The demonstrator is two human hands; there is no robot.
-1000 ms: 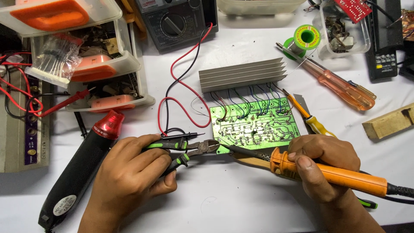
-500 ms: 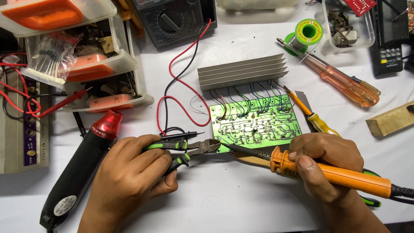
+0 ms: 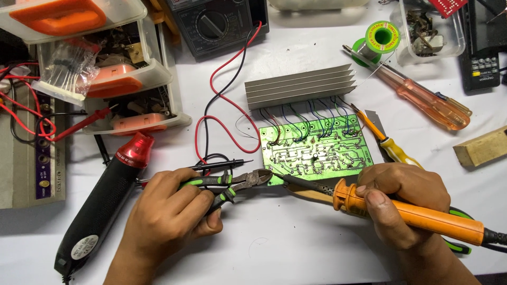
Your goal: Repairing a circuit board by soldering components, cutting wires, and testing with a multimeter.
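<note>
The left hand (image 3: 169,214) was closed around the green-and-black handles of a pair of cutters (image 3: 232,182), squeezing them so that the nose looked shut, or nearly so, right at the near left corner of the green circuit board (image 3: 317,150); whether anything was pinched in the nose could not be told. The right hand (image 3: 401,203) was wrapped firmly round the orange handle of a soldering iron (image 3: 391,208), whose dark tip ran leftward and slightly away from the person, ending at that same near edge of the board, just beside the cutter nose. So the two tools met from opposite sides, both lying roughly along the board's near edge. The board lay near the middle of the white table (image 3: 296,248), wired at its far edge to a ribbed grey heat sink (image 3: 301,87). A black-and-red heat gun (image 3: 105,200) lay just left of the left hand, and a black meter probe (image 3: 224,164) lay just beyond the cutters.
</note>
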